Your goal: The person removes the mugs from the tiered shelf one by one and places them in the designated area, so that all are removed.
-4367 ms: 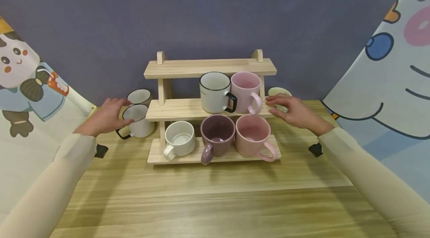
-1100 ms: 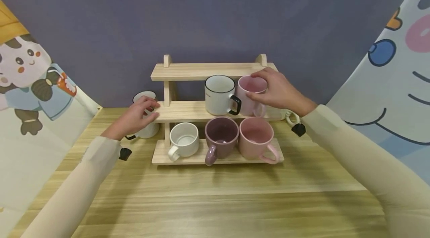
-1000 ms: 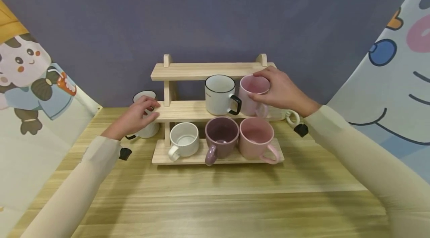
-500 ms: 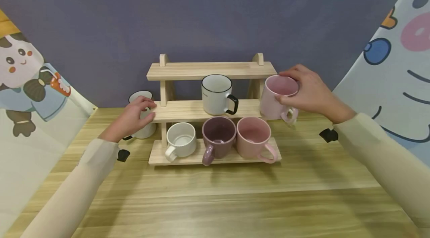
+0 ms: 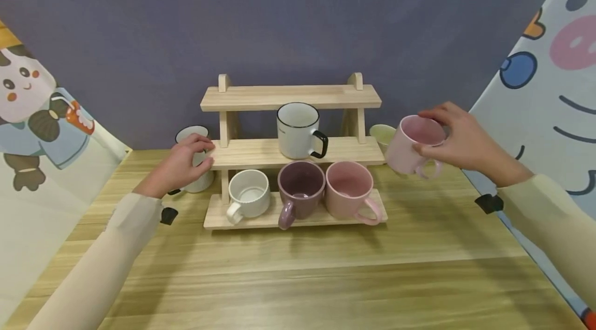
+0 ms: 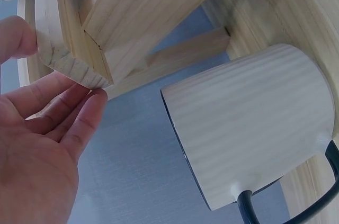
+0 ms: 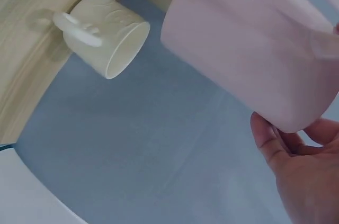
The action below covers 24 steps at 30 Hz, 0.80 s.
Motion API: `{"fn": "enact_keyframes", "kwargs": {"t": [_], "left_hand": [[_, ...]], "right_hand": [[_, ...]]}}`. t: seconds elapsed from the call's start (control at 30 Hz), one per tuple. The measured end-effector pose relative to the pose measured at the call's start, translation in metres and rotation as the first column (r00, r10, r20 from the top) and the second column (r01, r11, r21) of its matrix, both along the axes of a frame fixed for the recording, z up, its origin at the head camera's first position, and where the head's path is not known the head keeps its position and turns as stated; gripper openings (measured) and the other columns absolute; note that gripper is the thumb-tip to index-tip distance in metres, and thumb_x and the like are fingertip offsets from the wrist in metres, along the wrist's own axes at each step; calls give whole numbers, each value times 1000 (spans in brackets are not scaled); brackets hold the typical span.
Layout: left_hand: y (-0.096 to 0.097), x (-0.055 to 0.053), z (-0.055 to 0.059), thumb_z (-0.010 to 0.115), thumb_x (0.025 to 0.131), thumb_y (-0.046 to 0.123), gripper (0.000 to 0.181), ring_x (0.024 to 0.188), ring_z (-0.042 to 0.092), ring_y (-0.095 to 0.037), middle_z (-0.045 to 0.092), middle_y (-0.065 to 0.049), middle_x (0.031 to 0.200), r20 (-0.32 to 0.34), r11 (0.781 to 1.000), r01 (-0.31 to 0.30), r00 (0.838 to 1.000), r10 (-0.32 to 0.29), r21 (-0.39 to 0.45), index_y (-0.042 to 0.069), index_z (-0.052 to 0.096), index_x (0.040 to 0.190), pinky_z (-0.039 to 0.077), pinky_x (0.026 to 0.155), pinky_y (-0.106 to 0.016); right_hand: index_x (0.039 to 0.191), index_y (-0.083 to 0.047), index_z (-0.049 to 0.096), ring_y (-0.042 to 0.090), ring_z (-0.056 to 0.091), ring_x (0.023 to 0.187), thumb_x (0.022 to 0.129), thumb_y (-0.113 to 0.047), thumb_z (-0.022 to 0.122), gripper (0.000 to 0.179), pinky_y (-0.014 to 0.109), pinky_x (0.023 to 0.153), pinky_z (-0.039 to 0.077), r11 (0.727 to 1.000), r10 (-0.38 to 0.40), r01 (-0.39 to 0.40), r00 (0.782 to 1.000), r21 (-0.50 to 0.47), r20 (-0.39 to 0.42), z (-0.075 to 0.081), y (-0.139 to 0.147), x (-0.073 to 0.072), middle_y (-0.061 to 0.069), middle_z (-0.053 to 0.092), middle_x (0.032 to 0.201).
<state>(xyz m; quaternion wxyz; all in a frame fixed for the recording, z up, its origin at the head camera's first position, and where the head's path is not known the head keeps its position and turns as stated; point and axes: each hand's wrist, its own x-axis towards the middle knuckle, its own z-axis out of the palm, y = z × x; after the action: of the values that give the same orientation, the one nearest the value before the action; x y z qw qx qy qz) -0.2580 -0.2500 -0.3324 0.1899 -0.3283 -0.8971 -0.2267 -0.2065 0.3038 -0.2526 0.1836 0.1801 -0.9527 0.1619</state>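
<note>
My right hand (image 5: 467,144) holds a light pink mug (image 5: 404,151) by its rim, off the right end of the wooden rack. The mug is tilted, its handle towards the lower right. In the right wrist view the thumb and fingers pinch the rim of the pink mug (image 7: 249,49). At the rack's left end my left hand (image 5: 179,164) grips the end of the middle shelf (image 5: 251,153); the left wrist view shows fingers on both sides of the board end (image 6: 79,70). Close behind that hand stands a white black-rimmed mug (image 5: 201,181).
Another white mug with a black handle (image 5: 298,133) stands on the middle shelf. The bottom shelf bears a small white cup (image 5: 253,200), a purple mug (image 5: 302,190) and a deeper pink mug (image 5: 346,193). A pale cream-green cup (image 5: 382,133) stands behind the held mug.
My right hand has taken the light pink mug off the middle shelf and carried it right and slightly down, tilting it. Earlier, my left hand moved from the white mugs to the shelf end.
</note>
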Motion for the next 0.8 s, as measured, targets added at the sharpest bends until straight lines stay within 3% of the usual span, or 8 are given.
{"fn": "enact_keyframes", "kwargs": {"t": [0.27, 0.57, 0.8], "left_hand": [[-1, 1, -1, 62, 86, 5, 23, 93, 57, -33, 52, -16, 111, 14, 1000, -12, 1000, 12, -6, -8, 64, 105, 44, 82, -47], [-1, 1, -1, 62, 86, 5, 23, 93, 58, -34, 52, -16, 112, 20, 1000, -19, 1000, 19, -6, -8, 64, 105, 46, 83, -47], [0, 2, 0, 62, 87, 6, 25, 95, 58, -37, 52, -17, 113, 30, 1000, -23, 999, 23, -11, -8, 63, 107, 46, 83, -48]], "right_hand": [[122, 3, 58, 28, 53, 84, 70, -36, 81, 68, 45, 63, 46, 1000, 0, 0, 1000, 28, 27, -16, 14, -1, 12, 51, 105], [120, 0, 61, 22, 54, 84, 64, -27, 86, 67, 40, 66, 46, 996, 90, -90, 990, -8, 105, -58, 21, -19, 6, 54, 102], [117, 1, 62, 22, 57, 83, 63, -33, 86, 68, 39, 66, 47, 995, 91, -88, 991, -36, 98, -88, 17, -36, 6, 56, 100]]}}
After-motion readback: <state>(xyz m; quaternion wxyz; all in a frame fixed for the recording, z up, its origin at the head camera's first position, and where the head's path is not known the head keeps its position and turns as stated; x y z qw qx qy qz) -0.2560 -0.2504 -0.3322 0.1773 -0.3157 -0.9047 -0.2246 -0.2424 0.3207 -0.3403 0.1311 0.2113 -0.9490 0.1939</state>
